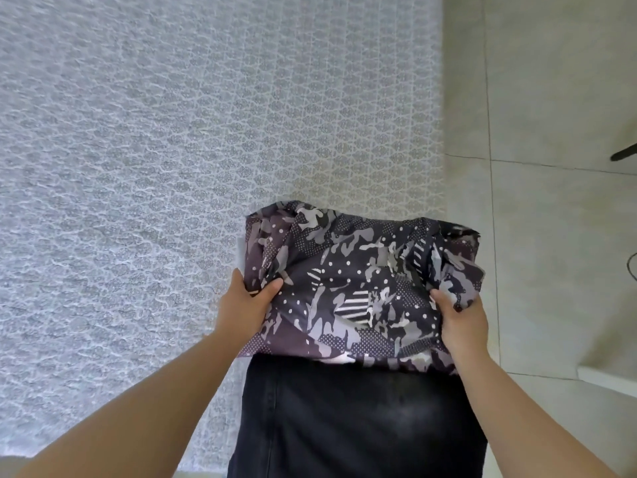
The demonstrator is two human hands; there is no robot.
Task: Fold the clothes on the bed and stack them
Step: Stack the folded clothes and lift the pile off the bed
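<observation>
Dark, near-black denim garment point(358, 415) lies closest to the camera, flat at the bed's near right corner, and it looks already folded. Overlapping its far edge is the camouflage-print fabric garment in purple, grey and black with white dots point(358, 288), bunched and partly folded, resting on the bed's pale blue-grey patterned cover point(138, 167).

Going from left to right: the left hand point(246, 305) takes the garment's left edge, thumb on top and fingers tucked under the cloth, so that grip is pinching the fabric. The right hand point(460, 319) does the same on the right edge, thumb over, fingers curled beneath a gathered flap. Right of the bed, pale floor tiles point(551, 236) show, with a dark thin leg point(624, 154) at the frame's edge.

By my judgement the step in hand is placing the folded camouflage piece on the stack, or squaring it up there. The next move calls for lowering it evenly onto the dark denim, aligning the edges, then sliding both hands out without dragging the folds open. The loose flap on the right seems likeliest to spill.
</observation>
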